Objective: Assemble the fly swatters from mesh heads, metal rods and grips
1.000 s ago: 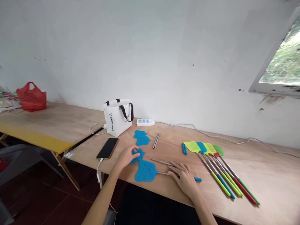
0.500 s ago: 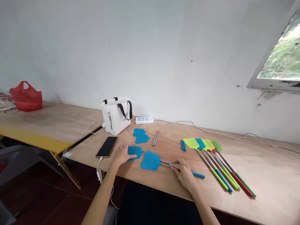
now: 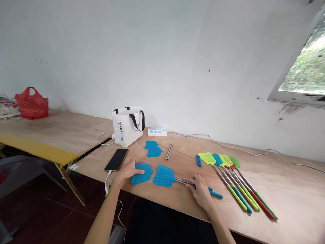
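Observation:
My left hand (image 3: pixel 126 171) lies on the left part of a loose blue swatter head (image 3: pixel 142 177) near the table's front edge, fingers spread over it. My right hand (image 3: pixel 200 190) is curled around two thin metal rods (image 3: pixel 183 182) at the table's front. One of the rods carries a blue swatter head (image 3: pixel 164 176) at its left end. Blue handle grips (image 3: pixel 215 194) stick out to the right of that hand. A small pile of blue swatter heads (image 3: pixel 152 149) lies further back, with two bare metal rods (image 3: pixel 169 151) beside it.
A row of finished swatters (image 3: pixel 236 181) in yellow, blue, green and red lies at the right. Two blue grips (image 3: pixel 199 160) sit by them. A phone on a cable (image 3: pixel 116 160), a white tote bag (image 3: pixel 128 126), a power strip (image 3: pixel 157 132) and a red bag (image 3: pixel 31 103) stand left and back.
My left hand has slid the loose blue head leftward and toward me. My right hand has gathered the rods together and shifted the attached head slightly right.

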### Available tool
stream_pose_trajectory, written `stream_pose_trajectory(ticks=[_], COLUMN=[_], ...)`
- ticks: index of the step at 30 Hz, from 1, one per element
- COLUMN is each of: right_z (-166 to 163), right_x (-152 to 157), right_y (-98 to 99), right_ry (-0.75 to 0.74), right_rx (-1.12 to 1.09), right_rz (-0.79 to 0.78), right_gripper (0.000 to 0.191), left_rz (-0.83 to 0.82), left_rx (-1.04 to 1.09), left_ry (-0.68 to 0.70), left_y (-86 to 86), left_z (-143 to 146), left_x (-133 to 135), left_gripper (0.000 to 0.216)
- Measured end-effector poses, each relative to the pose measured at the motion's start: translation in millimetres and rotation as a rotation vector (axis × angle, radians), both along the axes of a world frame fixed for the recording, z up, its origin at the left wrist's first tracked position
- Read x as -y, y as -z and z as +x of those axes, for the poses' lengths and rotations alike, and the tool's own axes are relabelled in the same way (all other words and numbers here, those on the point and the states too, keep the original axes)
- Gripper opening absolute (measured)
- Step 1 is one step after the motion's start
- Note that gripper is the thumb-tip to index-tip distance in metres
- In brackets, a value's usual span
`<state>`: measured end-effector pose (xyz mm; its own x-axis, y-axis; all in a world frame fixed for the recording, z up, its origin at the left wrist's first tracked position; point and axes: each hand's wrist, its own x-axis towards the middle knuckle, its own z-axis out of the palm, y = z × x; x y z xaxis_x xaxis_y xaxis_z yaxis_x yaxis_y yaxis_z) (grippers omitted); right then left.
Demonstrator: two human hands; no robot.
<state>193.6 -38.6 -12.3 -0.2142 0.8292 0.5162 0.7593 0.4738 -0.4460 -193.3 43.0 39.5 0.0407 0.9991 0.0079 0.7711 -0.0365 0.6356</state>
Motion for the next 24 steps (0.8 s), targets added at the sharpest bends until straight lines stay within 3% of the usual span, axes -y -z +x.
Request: stream_pose_trajectory(ticks=[5, 8, 12, 15, 20, 24], right_z=[0, 0, 0, 1, 2, 5], right_x=[-1, -1, -1, 0, 1, -1], right_y=[2.3, 3.9, 4.1, 2.9, 3.7, 7.5], right_ry=[0.037, 0.049, 0.097, 0.168, 0.211, 0.259], right_rx=[0.005, 0.023, 0.093, 0.184, 0.234, 0.24], right_rz=[-0.008, 0.021, 0.009, -0.015, 0.003, 0.026], right_gripper=[0.025, 0.025, 0.031, 0.037, 0.045, 0.047], left_rz=[0.242, 0.28, 0.234, 0.106, -0.091, -0.082], left_rx=[0.505, 0.708, 0.888, 0.956, 0.893, 0.828], left_ry=[-0.106, -0.162, -0.064, 0.061, 0.229, 0.334], left_y=[-17.2, -32.2, -43.3, -35.4, -0.7, 20.4], left_z=[14, 31, 61, 87, 122, 131], left_x=[2, 11, 24, 29, 30, 28], left_gripper=[0.053, 0.054, 0.043, 0.042, 0.041, 0.039])
